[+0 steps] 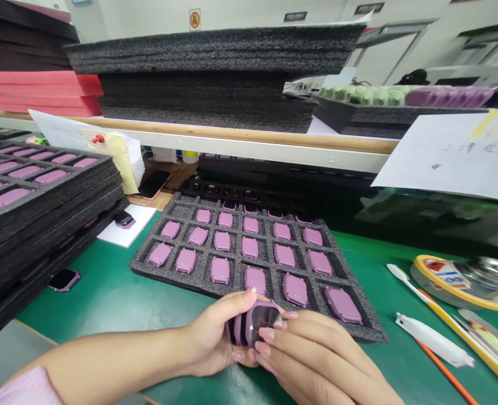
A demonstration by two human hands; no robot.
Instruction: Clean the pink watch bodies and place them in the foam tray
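Observation:
My left hand and my right hand meet at the near edge of the green bench and together hold a small stack of pink watch bodies, screen side toward my right fingers. Just beyond them lies a black foam tray whose pockets hold several pink watch bodies, backs up. Both hands are curled around the stack.
A tall stack of filled foam trays stands at the left, with loose watch bodies beside it. A shelf above carries black and red foam sheets. At the right lie a toothbrush-like tool, a white pen and a tape roll.

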